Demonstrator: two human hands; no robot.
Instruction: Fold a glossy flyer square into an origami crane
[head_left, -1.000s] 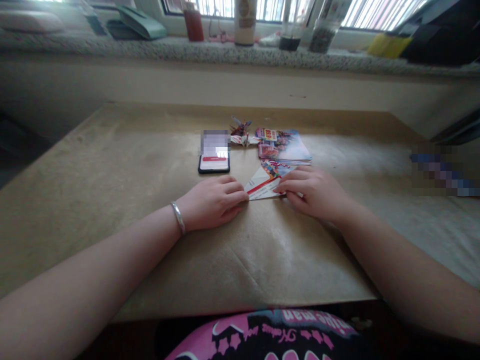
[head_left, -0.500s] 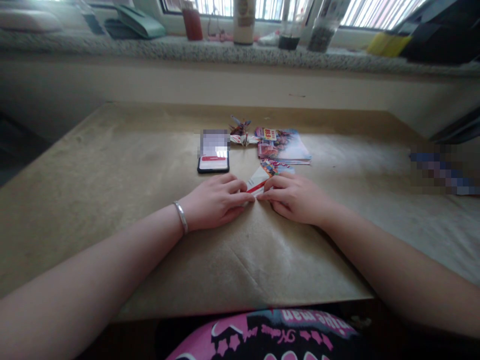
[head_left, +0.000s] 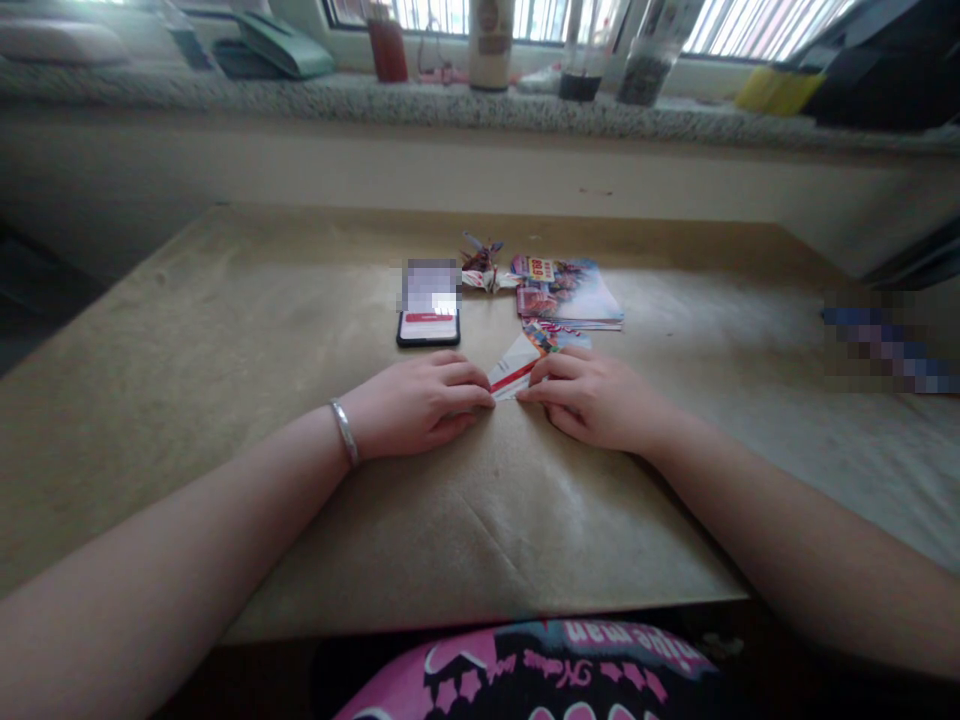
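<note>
A folded piece of printed paper (head_left: 514, 368), white with a red stripe and a colourful far corner, lies on the table between my hands. My left hand (head_left: 420, 400), a silver bangle at its wrist, has its fingers closed at the paper's near left corner. My right hand (head_left: 596, 398) is closed over the paper's right side, fingertips pressing near its front edge and covering part of it. Just beyond are a stack of printed leaflets (head_left: 574, 292) and a crumpled-looking folded paper piece (head_left: 487, 278).
A phone (head_left: 429, 328) with a partly blurred screen lies left of the leaflets. The tan table (head_left: 262, 330) meets a wall below a stone sill (head_left: 420, 100) holding bottles and jars. A blurred blue item (head_left: 885, 345) is at the right edge.
My left hand has slid a little left along the paper's near edge, showing more of the paper between the hands. My right hand has barely moved.
</note>
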